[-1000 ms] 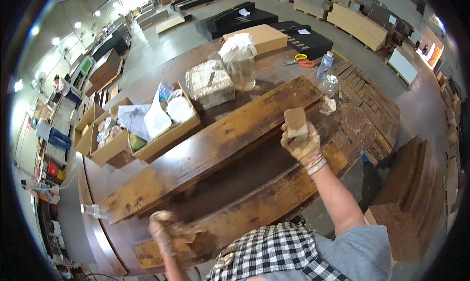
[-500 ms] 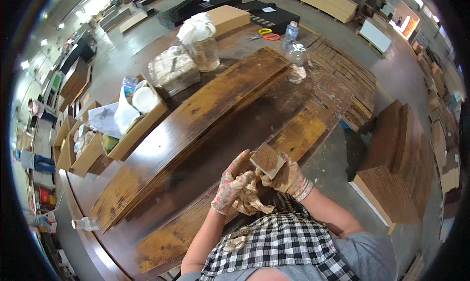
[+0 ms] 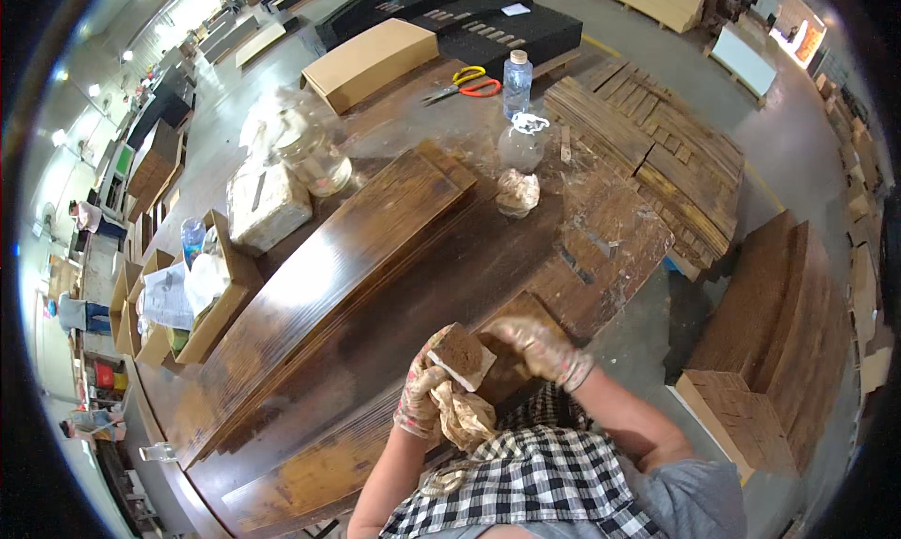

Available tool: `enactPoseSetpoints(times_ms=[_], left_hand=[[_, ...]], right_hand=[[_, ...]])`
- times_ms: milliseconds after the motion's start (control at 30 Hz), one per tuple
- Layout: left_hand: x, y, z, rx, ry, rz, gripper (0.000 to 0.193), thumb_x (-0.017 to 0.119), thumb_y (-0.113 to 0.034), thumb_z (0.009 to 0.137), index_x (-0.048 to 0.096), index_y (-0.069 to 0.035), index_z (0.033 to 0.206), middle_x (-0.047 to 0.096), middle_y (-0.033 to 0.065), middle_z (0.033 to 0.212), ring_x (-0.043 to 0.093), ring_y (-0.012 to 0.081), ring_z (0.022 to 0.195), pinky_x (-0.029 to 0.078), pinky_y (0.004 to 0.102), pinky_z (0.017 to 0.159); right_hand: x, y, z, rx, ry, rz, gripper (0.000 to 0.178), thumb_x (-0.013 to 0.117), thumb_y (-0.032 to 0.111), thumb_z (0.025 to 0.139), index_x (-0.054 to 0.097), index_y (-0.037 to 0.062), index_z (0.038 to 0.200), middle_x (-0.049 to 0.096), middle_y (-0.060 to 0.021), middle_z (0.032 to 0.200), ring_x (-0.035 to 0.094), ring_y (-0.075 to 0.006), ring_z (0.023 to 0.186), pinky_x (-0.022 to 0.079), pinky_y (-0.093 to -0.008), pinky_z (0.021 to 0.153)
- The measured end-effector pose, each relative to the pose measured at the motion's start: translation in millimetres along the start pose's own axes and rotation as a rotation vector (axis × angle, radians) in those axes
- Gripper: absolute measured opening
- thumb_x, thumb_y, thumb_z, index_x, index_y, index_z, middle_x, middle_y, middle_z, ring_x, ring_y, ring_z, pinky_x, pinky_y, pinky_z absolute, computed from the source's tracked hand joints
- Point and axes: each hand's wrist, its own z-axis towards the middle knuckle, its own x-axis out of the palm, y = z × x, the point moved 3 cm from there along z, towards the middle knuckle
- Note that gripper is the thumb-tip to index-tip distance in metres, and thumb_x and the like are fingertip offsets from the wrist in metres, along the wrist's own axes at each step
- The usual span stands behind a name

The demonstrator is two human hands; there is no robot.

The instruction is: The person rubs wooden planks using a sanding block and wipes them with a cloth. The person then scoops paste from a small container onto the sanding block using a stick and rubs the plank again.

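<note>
My left hand point(image 3: 419, 396), in a stained patterned glove, is closed on a square sanding sponge point(image 3: 463, 355) with a brown top and pale sides. A crumpled tan cloth point(image 3: 466, 419) hangs from the same hand, below the sponge. My right hand point(image 3: 540, 349), gloved too, is off the sponge, just over the end of the near wooden plank point(image 3: 314, 473). Motion smears its fingers, so their pose is unclear. Beyond my hands, a stack of long brown stained boards point(image 3: 328, 248) lies slantwise on the work table point(image 3: 615, 258).
Behind the boards stand a plastic-wrapped block point(image 3: 269, 206), a large jar point(image 3: 319, 167) and an open carton point(image 3: 246, 272). Farther right are scissors point(image 3: 462, 87), a water bottle point(image 3: 517, 84), a tied clear bag point(image 3: 522, 145) and a crumpled wad point(image 3: 517, 194). Stacked wooden panels point(image 3: 760, 351) stand at right.
The sanding sponge has passed from my right hand to my left, which keeps the cloth. My right hand has let go and moved off to the right. The view has shifted.
</note>
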Motion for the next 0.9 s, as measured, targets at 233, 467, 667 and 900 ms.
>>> enactPoseSetpoints(times_ms=[233, 467, 667, 900], left_hand=[[42.3, 11.2, 32.8, 0.049, -0.177, -0.141, 0.063, 0.063, -0.021, 0.075, 0.047, 0.002, 0.132, 0.058, 0.0147, 0.123, 0.058, 0.0263, 0.112, 0.046, 0.0386, 0.099], [56.6, 21.1, 63.2, 0.004, -0.222, -0.082, 0.058, 0.059, -0.023, 0.079, 0.048, 0.004, 0.129, 0.061, 0.0146, 0.116, 0.06, 0.0243, 0.103, 0.047, 0.0354, 0.093], [70.5, 10.8, 87.6, -0.021, -0.194, -0.079, 0.055, 0.059, -0.022, 0.079, 0.05, 0.001, 0.129, 0.062, 0.0112, 0.109, 0.061, 0.0212, 0.091, 0.05, 0.0348, 0.087], [85.8, -2.5, 140.7, -0.068, -0.152, 0.309, 0.029, 0.06, -0.001, 0.08, 0.064, -0.003, 0.108, 0.063, 0.0126, 0.105, 0.063, 0.0187, 0.083, 0.051, 0.0289, 0.079]], right_hand=[[-143.9, 141.6, 100.5, -0.201, -0.562, -0.592, 0.029, 0.063, 0.022, 0.089, 0.059, 0.0048, 0.112, 0.062, -0.011, 0.106, 0.064, -0.0185, 0.089, 0.055, -0.0304, 0.069], [-173.5, 203.8, 202.0, -0.444, -0.586, -1.606, 0.035, 0.067, 0.017, 0.08, 0.062, 0.006, 0.113, 0.06, -0.0147, 0.111, 0.06, -0.0292, 0.104, 0.05, -0.039, 0.087], [-156.9, 260.0, 217.4, -0.464, -0.269, -1.473, 0.018, 0.062, 0.014, 0.08, 0.065, 0.0044, 0.095, 0.064, -0.0143, 0.098, 0.062, -0.0317, 0.094, 0.048, -0.0413, 0.085], [-125.6, 250.0, 278.0, -0.697, -0.207, -1.582, 0.017, 0.063, 0.015, 0.08, 0.066, 0.0079, 0.095, 0.064, -0.013, 0.092, 0.063, -0.0297, 0.089, 0.05, -0.0383, 0.079]])
